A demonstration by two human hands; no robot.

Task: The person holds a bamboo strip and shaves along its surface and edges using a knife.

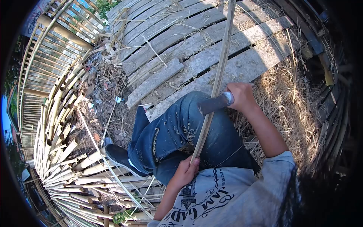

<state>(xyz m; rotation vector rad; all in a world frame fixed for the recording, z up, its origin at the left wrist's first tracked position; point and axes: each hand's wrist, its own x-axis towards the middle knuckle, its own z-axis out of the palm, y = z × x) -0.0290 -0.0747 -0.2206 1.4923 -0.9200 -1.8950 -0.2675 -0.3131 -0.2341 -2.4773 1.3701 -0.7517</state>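
Observation:
A long, narrow bamboo strip (pixel 221 62) runs from the top of the view down across my raised knee to my lap. My left hand (pixel 186 171) is closed round its lower end. My right hand (pixel 241 97) grips the handle of a broad, dark blade (pixel 213 104), which lies across the strip above the knee. Whether the blade's edge cuts into the strip cannot be made out. Bits of shavings cling to my jeans (pixel 170 132).
Wooden planks (pixel 204 56) form a platform ahead, with a loose board (pixel 155 83) on it. Cut bamboo poles (pixel 87 181) are piled at the left, below a bamboo fence (pixel 53 56). Shavings (pixel 287 109) cover the ground at the right.

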